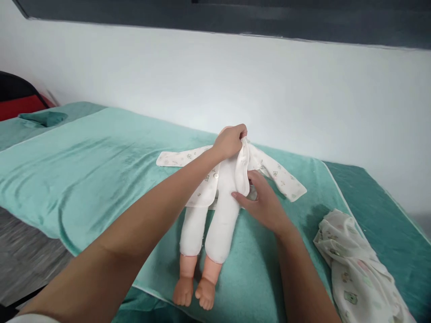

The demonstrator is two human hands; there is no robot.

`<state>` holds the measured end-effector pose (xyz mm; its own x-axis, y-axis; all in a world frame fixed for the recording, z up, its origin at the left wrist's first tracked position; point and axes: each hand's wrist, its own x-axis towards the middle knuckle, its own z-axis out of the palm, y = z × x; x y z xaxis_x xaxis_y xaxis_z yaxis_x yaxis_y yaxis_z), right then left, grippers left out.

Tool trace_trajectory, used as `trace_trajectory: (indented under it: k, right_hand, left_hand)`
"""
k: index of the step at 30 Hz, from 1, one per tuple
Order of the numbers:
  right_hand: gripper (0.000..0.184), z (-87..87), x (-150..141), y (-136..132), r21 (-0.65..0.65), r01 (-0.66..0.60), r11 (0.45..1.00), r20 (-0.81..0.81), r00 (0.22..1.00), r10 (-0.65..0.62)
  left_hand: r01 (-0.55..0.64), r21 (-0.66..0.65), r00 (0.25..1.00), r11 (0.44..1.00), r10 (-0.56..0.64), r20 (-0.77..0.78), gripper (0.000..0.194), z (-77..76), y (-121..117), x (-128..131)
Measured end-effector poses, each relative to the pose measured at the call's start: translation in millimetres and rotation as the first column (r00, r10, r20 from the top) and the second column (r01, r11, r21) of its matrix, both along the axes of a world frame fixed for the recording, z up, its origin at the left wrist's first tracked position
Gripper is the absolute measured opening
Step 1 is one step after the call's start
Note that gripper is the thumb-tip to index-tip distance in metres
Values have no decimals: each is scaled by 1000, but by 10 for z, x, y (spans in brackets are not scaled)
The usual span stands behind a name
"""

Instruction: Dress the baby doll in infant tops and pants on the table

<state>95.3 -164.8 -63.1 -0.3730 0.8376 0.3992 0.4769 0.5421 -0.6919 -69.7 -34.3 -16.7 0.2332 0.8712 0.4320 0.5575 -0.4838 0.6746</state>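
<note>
A baby doll [224, 224] with a white cloth body lies on its back, its bare feet toward me. It wears a white printed baby jacket [281, 177] with sleeves spread to both sides and the front parted. Near the neck, my left hand [232, 140] pinches the upper edge of the jacket's right front panel. Lower down, my right hand [259, 197] has the same panel's edge by its fingers, with the thumb in front near the doll's hip. My left hand and forearm hide most of the doll's head and part of the left panel.
The doll rests on a light teal blanket [111, 157] over a darker green cover [370, 197]. A bunched white printed cloth [360, 273] lies at the right. Behind stands a white wall [202, 76]. A red and black object [20, 101] is at the far left.
</note>
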Motion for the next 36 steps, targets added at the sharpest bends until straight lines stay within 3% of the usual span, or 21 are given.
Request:
trace_trajectory:
  k: [2, 4, 7, 10, 12, 15, 18, 21, 24, 31, 33, 36]
  right_hand:
    - [19, 2, 4, 1, 126, -22, 992, 109, 994, 8]
    - [12, -11, -7, 7, 184, -51, 982, 103, 994, 32]
    - [25, -55, -83, -3, 239, -47, 970, 88, 996, 26]
    - [33, -82, -177, -44, 295, -63, 953, 149, 989, 19]
    - [34, -70, -197, -74, 302, -91, 949, 175, 984, 39]
    - [27, -14, -123, -93, 231, -116, 966, 184, 980, 73]
    - [15, 40, 41, -62, 121, -50, 991, 196, 980, 26]
    - [18, 70, 195, -14, -18, 18, 1000, 248, 969, -13]
    - [24, 108, 237, -19, -127, 10, 992, 267, 964, 24]
    - [23, 238, 46, -166, -280, -227, 933, 82, 962, 259]
    - [27, 229, 53, -147, -294, -252, 922, 11, 964, 267]
    - [33, 166, 96, -84, -265, -184, 946, -101, 982, 163]
  left_hand:
    - [-27, 2, 998, 1000, 27, 52, 19, -61, -40, -68]
    - [-57, -19, 991, 998, 59, 118, 18, -98, -111, -99]
    - [-67, -146, 985, 987, 89, 148, 9, -72, -249, -97]
    - [-15, -275, 998, 961, 31, 54, 30, -15, -364, -75]
    - [-1, -260, 999, 966, -8, -32, 33, -11, -401, -65]
    - [-32, -168, 997, 985, 20, -73, 26, -66, -404, -68]
    - [-64, -141, 997, 988, 70, 37, 24, -138, -384, -90]
    - [-108, -145, 975, 984, 133, 176, 22, -188, -369, -116]
    - [-128, -152, 948, 980, 165, 270, 20, -214, -370, -134]
    - [-144, -164, 912, 976, 195, 360, 23, -254, -386, -159]
    - [-162, -162, 909, 973, 212, 359, 25, -268, -399, -166]
    - [-185, -124, 902, 975, 219, 373, 22, -312, -490, -204]
